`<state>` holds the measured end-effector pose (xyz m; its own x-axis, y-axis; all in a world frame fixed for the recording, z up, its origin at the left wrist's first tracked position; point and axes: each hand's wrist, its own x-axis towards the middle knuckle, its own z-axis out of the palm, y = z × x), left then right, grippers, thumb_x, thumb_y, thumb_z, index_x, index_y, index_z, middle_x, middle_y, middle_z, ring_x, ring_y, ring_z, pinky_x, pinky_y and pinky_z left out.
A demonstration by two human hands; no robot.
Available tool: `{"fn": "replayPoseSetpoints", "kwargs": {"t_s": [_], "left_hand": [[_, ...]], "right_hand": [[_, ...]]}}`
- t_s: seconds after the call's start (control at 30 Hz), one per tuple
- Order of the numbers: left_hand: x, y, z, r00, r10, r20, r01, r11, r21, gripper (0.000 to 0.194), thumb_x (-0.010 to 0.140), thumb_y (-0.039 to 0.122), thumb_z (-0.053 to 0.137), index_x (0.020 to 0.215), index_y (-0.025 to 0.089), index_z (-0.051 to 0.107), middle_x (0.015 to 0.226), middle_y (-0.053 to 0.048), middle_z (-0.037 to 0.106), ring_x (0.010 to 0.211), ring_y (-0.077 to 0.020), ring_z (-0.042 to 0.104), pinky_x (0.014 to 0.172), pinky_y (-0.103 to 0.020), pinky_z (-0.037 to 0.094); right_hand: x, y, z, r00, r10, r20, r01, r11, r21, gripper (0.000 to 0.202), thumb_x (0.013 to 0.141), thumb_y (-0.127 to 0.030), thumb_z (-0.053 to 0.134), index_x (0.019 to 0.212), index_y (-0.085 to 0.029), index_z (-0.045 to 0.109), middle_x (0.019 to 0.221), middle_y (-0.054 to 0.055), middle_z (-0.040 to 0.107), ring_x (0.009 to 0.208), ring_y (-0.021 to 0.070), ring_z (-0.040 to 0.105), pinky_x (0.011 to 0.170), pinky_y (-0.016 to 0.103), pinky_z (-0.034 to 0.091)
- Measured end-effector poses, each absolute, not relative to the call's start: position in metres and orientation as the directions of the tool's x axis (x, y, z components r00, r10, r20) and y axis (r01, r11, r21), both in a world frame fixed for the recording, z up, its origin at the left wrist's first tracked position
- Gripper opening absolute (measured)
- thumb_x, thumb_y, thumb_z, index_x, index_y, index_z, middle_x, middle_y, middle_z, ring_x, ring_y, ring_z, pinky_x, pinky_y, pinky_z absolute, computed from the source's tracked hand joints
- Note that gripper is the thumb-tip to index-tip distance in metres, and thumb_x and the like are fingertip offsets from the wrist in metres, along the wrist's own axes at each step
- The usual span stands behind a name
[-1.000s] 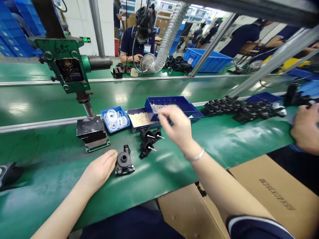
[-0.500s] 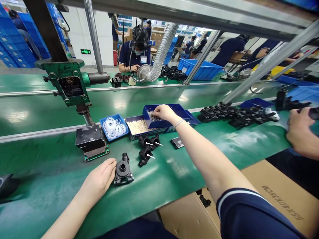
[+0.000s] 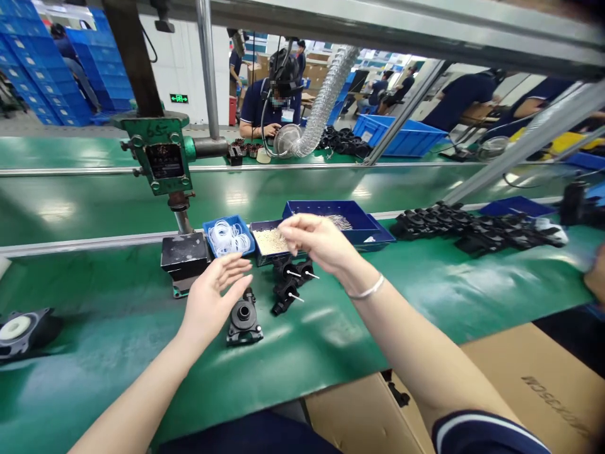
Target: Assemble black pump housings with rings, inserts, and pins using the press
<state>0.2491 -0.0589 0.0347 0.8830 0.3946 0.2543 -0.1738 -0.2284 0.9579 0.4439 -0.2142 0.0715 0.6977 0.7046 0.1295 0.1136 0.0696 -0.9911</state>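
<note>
My left hand [image 3: 215, 296] hovers above the bench with its fingers stretched out and holds nothing. Its fingertips are near a small blue tray [image 3: 250, 251] of white rings [image 3: 224, 236]. Below the fingers, a black plastic housing [image 3: 244, 315] with a round central port lies on the green bench. My right hand [image 3: 314, 243] is raised in front of the bins, its fingertips pressed together; whatever they hold is too small to make out. Behind it stands a dark blue bin [image 3: 302, 207] with small metal pieces [image 3: 340, 221], beside a bin of tiny cream-coloured pieces [image 3: 270, 243].
Several black fittings with white pins [image 3: 286, 291] lie mid-bench. A green press [image 3: 163, 157] stands over a black block [image 3: 184, 255] at left. Another black part [image 3: 23, 331] sits far left. Black parts [image 3: 439, 224] are heaped at right, near a co-worker's hand [image 3: 596, 274].
My right hand has come out of the bin of metal pieces and moved left and nearer. My left hand has left the housing's side, lifted and spread its fingers. The view has shifted left.
</note>
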Motion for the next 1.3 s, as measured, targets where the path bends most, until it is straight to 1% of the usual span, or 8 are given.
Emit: {"fn": "replayPoseSetpoints", "kwargs": {"t_s": [0.07,0.2,0.4,0.57,0.83,1.0,1.13,1.3], "left_hand": [[0.256,-0.064,0.042,0.907,0.372,0.197,-0.178,-0.084,0.980,0.043,0.085,0.029,0.072,0.123,0.018,0.057,0.111,-0.009,0.074,0.105,-0.0223,0.072,0.096,-0.039,0.060],[0.253,-0.062,0.051,0.947,0.296,0.121,-0.113,-0.046,0.993,0.032,0.083,0.027,0.074,0.111,0.016,0.064,0.088,-0.004,0.076,0.083,-0.0181,0.074,0.082,-0.033,0.062],[0.237,-0.049,0.050,0.960,0.271,0.063,-0.071,0.019,0.997,0.042,0.081,0.026,0.077,0.119,0.019,0.062,0.087,-0.001,0.072,0.080,-0.0155,0.072,0.080,-0.031,0.061],[0.212,-0.038,0.034,0.911,0.399,0.102,-0.004,-0.240,0.971,0.019,0.082,0.032,0.076,0.097,0.020,0.072,0.090,-0.002,0.072,0.085,-0.0159,0.070,0.079,-0.028,0.057],[0.177,-0.048,0.005,0.955,0.263,0.135,0.028,-0.535,0.845,0.005,0.091,0.023,0.066,0.090,0.023,0.071,0.091,0.001,0.074,0.085,-0.0135,0.069,0.079,-0.025,0.053],[0.179,-0.053,0.000,0.914,0.064,0.402,-0.200,-0.789,0.581,0.010,0.094,0.015,0.060,0.096,0.019,0.068,0.092,-0.003,0.072,0.083,-0.0145,0.067,0.075,-0.026,0.054],[0.176,-0.055,-0.007,0.850,-0.099,0.518,-0.284,-0.914,0.290,0.013,0.094,0.012,0.060,0.105,0.014,0.066,0.095,-0.007,0.071,0.083,-0.0185,0.066,0.074,-0.032,0.054],[0.170,-0.057,-0.024,0.792,-0.121,0.598,-0.300,-0.931,0.209,0.026,0.089,0.006,0.064,0.115,0.011,0.062,0.099,-0.010,0.072,0.089,-0.0205,0.068,0.078,-0.034,0.056]], "right_hand": [[0.408,-0.212,0.068,0.607,0.790,0.087,0.014,0.100,-0.995,0.031,0.072,-0.044,0.084,0.083,-0.017,0.074,0.063,-0.002,0.062,0.053,0.0100,0.052,0.051,0.025,0.046],[0.371,-0.208,0.058,0.541,0.837,0.082,0.005,0.094,-0.996,0.024,0.077,-0.041,0.081,0.082,-0.018,0.076,0.063,-0.001,0.064,0.054,0.0101,0.054,0.053,0.025,0.046],[0.361,-0.197,0.046,0.529,0.848,0.034,-0.162,0.140,-0.977,0.028,0.075,-0.040,0.084,0.090,-0.019,0.073,0.069,-0.001,0.067,0.053,0.0103,0.057,0.051,0.024,0.048],[0.367,-0.200,0.035,0.626,0.779,-0.013,-0.204,0.149,-0.968,0.037,0.071,-0.044,0.087,0.068,-0.018,0.060,0.051,-0.004,0.061,0.042,0.0085,0.050,0.043,0.022,0.038],[0.372,-0.222,0.007,0.580,0.796,-0.172,-0.362,0.063,-0.930,0.035,0.071,-0.038,0.087,0.070,-0.017,0.059,0.058,-0.002,0.066,0.050,0.0085,0.055,0.051,0.022,0.043],[0.367,-0.224,-0.004,0.557,0.809,-0.189,-0.390,0.053,-0.919,0.040,0.073,-0.035,0.086,0.105,-0.017,0.071,0.069,-0.001,0.068,0.058,0.0102,0.060,0.058,0.024,0.049],[0.362,-0.221,-0.008,0.611,0.776,-0.156,-0.317,0.058,-0.947,0.034,0.076,-0.041,0.083,0.096,-0.016,0.072,0.073,0.001,0.068,0.061,0.0123,0.064,0.058,0.027,0.052],[0.355,-0.218,-0.020,0.731,0.682,0.011,-0.068,0.089,-0.994,0.027,0.085,-0.042,0.074,0.096,-0.020,0.063,0.080,0.002,0.074,0.072,0.0160,0.070,0.064,0.028,0.053]]}}
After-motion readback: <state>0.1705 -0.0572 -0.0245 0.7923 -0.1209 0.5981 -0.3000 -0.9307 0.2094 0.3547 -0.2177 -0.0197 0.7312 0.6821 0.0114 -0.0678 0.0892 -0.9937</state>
